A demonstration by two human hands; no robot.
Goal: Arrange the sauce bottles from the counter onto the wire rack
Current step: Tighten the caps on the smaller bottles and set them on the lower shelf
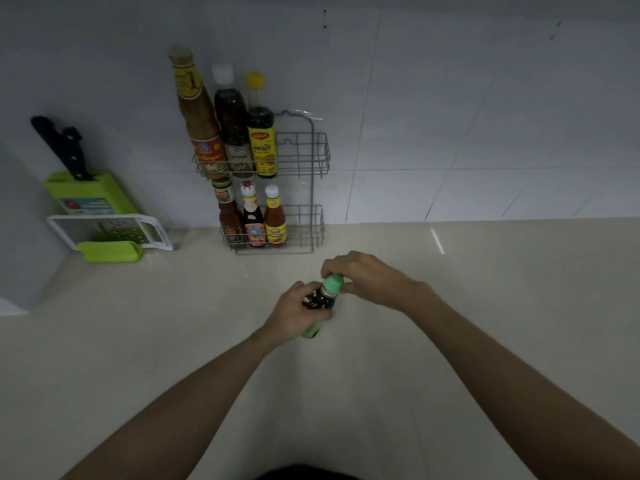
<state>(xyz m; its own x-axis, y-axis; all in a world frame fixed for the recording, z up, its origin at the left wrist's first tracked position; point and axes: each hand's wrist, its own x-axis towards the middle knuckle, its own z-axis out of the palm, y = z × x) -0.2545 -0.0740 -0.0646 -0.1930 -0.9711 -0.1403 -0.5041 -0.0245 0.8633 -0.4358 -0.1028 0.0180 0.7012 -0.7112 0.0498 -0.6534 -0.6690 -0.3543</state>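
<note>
Together, left hand [294,311] grips bottle [320,303], right hand [367,277] pinches cap [334,283].

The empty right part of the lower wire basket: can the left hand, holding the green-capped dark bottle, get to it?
Probably yes. The lower wire basket is vacant beside its three bottles, and bare counter lies between it and the left hand.

Little lettering could be read. The tall brown-sauce bottle with the tan neck wrap [196,109], standing at the left of the grey wire rack's [313,157] upper shelf, carried a large red numeral "1" on its yellow neck label. The dark sauce bottle with the yellow cap and yellow label [261,133] on the same shelf bore Thai script under a red logo panel. Labels on the remaining bottles were too small and blurred to make out.
</note>
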